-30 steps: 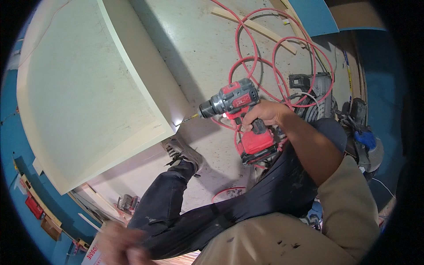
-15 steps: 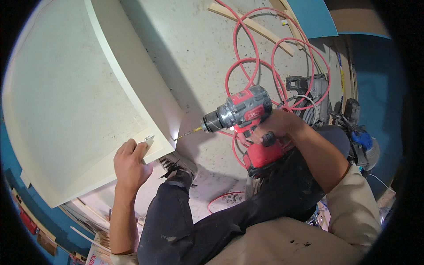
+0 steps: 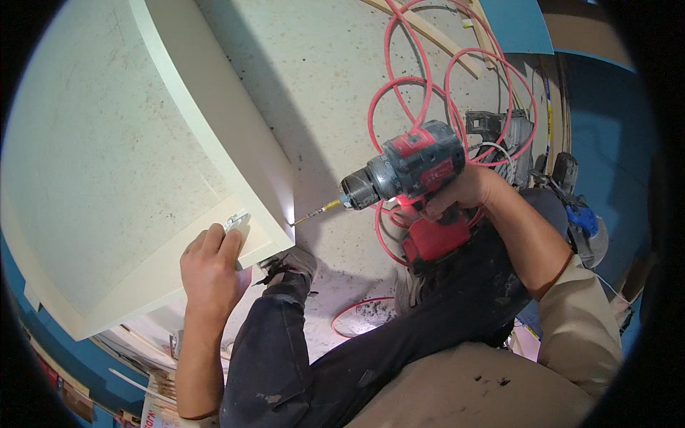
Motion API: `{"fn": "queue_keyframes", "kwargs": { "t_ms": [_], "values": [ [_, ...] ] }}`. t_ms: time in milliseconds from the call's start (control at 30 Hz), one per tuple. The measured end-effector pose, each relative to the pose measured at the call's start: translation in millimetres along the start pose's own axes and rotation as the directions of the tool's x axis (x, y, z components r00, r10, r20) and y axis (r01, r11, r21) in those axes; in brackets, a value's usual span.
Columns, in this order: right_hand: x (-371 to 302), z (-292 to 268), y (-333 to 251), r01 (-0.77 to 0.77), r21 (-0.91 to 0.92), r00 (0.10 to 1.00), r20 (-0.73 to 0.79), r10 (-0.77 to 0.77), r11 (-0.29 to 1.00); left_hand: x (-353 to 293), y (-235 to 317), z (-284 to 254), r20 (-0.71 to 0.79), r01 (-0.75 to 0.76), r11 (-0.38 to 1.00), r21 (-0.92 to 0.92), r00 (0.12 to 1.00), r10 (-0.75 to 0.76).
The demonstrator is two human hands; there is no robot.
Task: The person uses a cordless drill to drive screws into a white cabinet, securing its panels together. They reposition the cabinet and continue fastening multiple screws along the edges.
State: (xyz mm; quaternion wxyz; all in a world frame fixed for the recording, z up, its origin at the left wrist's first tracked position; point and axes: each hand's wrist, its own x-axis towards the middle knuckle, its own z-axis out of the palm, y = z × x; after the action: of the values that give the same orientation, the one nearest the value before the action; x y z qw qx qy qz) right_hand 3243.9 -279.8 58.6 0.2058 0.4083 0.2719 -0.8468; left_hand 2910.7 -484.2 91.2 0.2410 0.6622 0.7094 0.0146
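My right hand [image 3: 464,192] is wrapped round the grip of a red and black cordless drill [image 3: 421,160]. From its chuck a thin bit on a yellowish shank [image 3: 325,209] points left, its tip at the outer face of a cream-white frame [image 3: 214,135], close to the corner. Light falls on the face around the tip. My left hand [image 3: 214,267] is closed over the frame's near board beside that corner, thumb on the outer side. Just past its fingertips sits a small shiny metal piece [image 3: 237,220], whose exact kind I cannot make out.
A red hose [image 3: 374,121] lies in loops on the speckled floor, right of the frame. Wood strips [image 3: 435,36] lie behind it. Another dark power tool [image 3: 567,171] with a blue part stands at the right. My shoe [image 3: 292,265] is under the frame's corner.
The drill's body has shifted slightly right and up in the view, while its bit tip stays by the frame's corner. My left fingers now sit slightly apart from the metal piece.
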Motion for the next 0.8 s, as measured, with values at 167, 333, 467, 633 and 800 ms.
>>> {"fn": "queue_keyframes", "kwargs": {
  "t_ms": [167, 333, 467, 633, 800],
  "values": [
    [0.5, 3.9, -0.7, -0.058, -0.091, 0.997, -0.050, 0.053, 0.994, 2.5, -0.6, 1.4, 0.029, -0.010, 1.000, -0.009, 1.000, 0.010],
    [8.3, -2.6, 12.3, 0.023, -0.068, 0.999, 0.040, -0.020, 0.997, 3.8, -1.2, 2.3, 0.032, -0.021, 1.000, -0.005, 0.999, 0.021],
    [8.6, 2.8, 6.3, 0.043, -0.098, 0.999, 0.031, -0.040, 0.994, 3.7, -0.7, 2.6, 0.030, -0.024, 1.000, -0.020, 0.999, 0.025],
    [7.7, 8.3, 8.2, 0.028, -0.130, 1.000, 0.001, -0.028, 0.991, 3.1, -3.4, 3.9, 0.045, -0.026, 1.000, -0.006, 0.999, 0.027],
    [11.7, 1.6, 18.7, 0.032, -0.105, 0.999, 0.014, -0.031, 0.994, 4.7, -2.3, 3.7, 0.037, -0.034, 0.999, -0.007, 0.999, 0.034]
  ]
}}
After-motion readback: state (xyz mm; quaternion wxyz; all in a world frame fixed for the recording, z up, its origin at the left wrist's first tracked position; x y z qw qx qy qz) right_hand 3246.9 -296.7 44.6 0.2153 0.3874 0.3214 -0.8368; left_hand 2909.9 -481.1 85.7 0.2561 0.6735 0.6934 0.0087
